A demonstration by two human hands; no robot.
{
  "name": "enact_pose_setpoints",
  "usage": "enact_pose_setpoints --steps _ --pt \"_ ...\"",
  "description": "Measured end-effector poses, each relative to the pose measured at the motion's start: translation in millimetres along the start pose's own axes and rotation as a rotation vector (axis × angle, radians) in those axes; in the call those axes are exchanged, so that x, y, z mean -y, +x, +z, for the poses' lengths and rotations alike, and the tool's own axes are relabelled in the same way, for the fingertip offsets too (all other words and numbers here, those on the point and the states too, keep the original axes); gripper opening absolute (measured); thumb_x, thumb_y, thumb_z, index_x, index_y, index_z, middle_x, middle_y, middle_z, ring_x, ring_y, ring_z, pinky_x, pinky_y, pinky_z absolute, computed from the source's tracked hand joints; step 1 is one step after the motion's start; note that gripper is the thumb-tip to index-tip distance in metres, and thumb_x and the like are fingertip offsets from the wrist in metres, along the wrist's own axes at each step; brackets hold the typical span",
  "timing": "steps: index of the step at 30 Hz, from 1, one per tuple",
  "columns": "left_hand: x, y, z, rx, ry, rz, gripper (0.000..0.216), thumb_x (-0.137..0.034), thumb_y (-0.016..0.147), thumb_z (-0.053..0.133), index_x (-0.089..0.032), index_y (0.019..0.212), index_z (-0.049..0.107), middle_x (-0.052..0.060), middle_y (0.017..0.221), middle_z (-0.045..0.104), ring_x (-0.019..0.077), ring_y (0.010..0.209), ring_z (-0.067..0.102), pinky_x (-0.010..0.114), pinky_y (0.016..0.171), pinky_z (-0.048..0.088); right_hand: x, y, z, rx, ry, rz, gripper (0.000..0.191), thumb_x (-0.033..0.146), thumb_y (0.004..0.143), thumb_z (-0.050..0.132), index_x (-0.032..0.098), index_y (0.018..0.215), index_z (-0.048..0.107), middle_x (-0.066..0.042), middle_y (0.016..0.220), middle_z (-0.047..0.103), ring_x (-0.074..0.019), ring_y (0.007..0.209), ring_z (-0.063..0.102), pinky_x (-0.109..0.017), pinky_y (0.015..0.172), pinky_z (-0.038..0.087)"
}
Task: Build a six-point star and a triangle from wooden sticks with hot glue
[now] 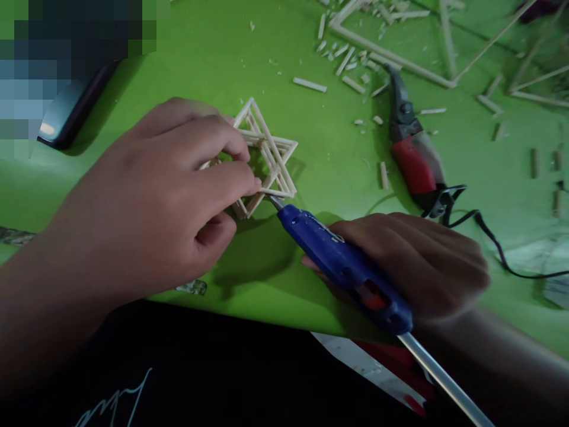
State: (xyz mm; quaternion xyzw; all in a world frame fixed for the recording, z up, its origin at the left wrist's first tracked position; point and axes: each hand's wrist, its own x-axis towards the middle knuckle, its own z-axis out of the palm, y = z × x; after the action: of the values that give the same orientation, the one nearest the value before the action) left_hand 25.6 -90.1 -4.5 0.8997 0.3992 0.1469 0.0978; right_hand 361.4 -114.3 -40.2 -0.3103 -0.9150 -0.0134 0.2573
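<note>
My left hand (pixel 160 201) is closed on a small star-shaped frame of pale wooden sticks (pixel 271 157), pinching it with thumb and fingers on the green surface (pixel 213 59). My right hand (pixel 413 261) grips a blue glue gun (pixel 338 261). The gun's metal nozzle touches the lower edge of the stick frame, just beside my left fingertips. A glue stick pokes out of the gun's back end toward the lower right.
Red-handled cutters (pixel 413 154) lie to the right of the frame, with a black cord (pixel 493 243) trailing past them. Several cut stick pieces (pixel 351 59) and larger stick frames (pixel 400 59) litter the far right. A dark phone (pixel 71 112) lies at the left.
</note>
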Motion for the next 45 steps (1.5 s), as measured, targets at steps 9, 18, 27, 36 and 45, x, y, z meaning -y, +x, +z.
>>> enact_pose_setpoints --steps 9,18,27,36,45 --pt "3 -2 3 -0.031 -0.079 -0.043 0.045 -0.019 0.109 0.051 -0.027 0.136 0.086 0.011 0.154 0.08 0.0389 0.159 0.067 0.063 0.129 0.063 -7 0 -34 -0.167 -0.179 0.262 0.015 0.034 0.096 0.094 0.028 0.105 0.083 0.002 0.076 0.081 -0.0191 0.057 0.072 -0.033 0.055 0.055" --pt "5 -5 3 -0.133 -0.139 -0.102 0.046 -0.025 0.099 0.067 -0.035 0.142 0.081 0.01 0.156 0.078 0.0434 0.153 0.07 0.071 0.135 0.058 -89 -5 -44 -0.121 0.743 0.891 0.024 0.04 0.085 0.096 0.024 0.082 0.078 0.001 0.067 0.072 -0.0178 0.055 0.064 -0.03 0.051 0.051" --pt "3 -6 12 -0.13 -0.062 -0.396 0.101 -0.072 0.091 0.092 -0.029 0.173 0.052 0.023 0.172 0.064 0.0581 0.158 0.063 0.08 0.13 0.056 -151 -27 -54 -0.245 0.605 1.025 0.039 0.045 0.073 0.098 0.027 0.106 0.086 -0.005 0.108 0.089 -0.0305 0.11 0.082 -0.051 0.112 0.065" --pt "6 -9 18 -0.096 -0.114 -0.349 0.091 -0.048 0.1 0.086 -0.033 0.179 0.044 0.019 0.169 0.067 0.051 0.157 0.067 0.072 0.124 0.066 -176 -46 -44 -0.148 0.65 1.116 0.045 0.047 0.068 0.104 0.026 0.105 0.087 -0.008 0.11 0.089 -0.033 0.11 0.081 -0.054 0.116 0.063" --pt "5 -17 17 -0.113 -0.208 -0.234 0.084 -0.046 0.111 0.077 -0.033 0.185 0.039 0.015 0.191 0.05 0.0471 0.176 0.051 0.074 0.146 0.044 -178 -45 -32 -0.212 0.674 1.117 0.044 0.049 0.069 0.106 0.029 0.104 0.086 -0.002 0.106 0.087 -0.0299 0.106 0.079 -0.048 0.109 0.066"
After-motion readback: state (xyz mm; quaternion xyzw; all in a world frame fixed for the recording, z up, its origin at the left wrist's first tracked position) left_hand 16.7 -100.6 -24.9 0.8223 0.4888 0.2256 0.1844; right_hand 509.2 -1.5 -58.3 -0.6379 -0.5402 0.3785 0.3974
